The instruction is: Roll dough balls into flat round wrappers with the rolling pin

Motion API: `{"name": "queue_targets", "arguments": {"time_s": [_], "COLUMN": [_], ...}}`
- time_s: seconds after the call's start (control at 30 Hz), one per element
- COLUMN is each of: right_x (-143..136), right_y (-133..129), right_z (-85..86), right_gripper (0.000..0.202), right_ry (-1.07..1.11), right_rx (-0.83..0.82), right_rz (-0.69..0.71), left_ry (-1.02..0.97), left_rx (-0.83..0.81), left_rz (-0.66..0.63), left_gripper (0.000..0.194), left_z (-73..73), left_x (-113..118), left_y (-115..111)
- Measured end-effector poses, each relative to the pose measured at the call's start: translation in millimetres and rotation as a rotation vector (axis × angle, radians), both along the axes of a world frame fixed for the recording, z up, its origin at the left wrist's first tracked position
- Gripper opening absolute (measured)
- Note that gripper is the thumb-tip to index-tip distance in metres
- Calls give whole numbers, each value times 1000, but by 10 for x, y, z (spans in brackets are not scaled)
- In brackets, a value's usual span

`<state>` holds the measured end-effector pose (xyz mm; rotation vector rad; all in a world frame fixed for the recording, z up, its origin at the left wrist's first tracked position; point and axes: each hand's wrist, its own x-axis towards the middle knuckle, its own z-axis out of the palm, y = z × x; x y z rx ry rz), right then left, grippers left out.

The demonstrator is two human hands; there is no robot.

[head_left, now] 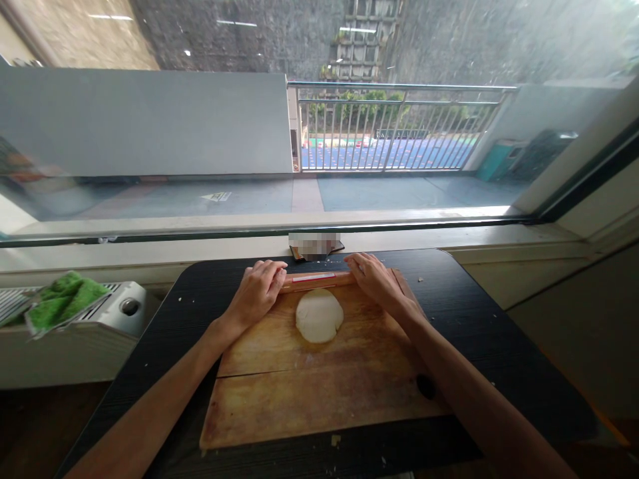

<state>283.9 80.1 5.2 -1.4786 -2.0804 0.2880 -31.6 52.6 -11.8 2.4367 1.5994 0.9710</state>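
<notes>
A wooden rolling pin [327,281] with a red-edged white label lies across the far part of a wooden cutting board [299,406]. Over its left end, the fingers of my left hand [258,286] are curled. My right hand [373,279] holds the opposite end with bent fingers. Just on the near side of the pin, a flat, pale, roughly round piece of dough [319,317] rests on the board, with a small nick at its lower right edge. My palms hide both ends of the pin.
The board lies on a black table [479,359] dotted with small crumbs. A partly blurred packet or card [315,249] is at the far edge by the windowsill [409,241]. To the left, a green cloth [67,299] drapes over a white radiator [120,309].
</notes>
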Motion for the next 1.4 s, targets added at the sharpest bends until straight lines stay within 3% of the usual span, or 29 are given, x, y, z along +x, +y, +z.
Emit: {"name": "queue_targets", "arguments": {"time_s": [0.5,1.4], "right_x": [43,43], "right_y": [53,-31], "right_z": [-31,53], "right_gripper": [31,29], "right_ry": [68,0], "right_rx": [12,-23], "right_rz": [182,219], "left_ry": [-101,-161], "left_rx": [38,22], "left_rz": [-159,-206], "left_gripper": [31,28], "left_z": [79,137], "left_x": [-33,-40], "left_y": [1,-16]}}
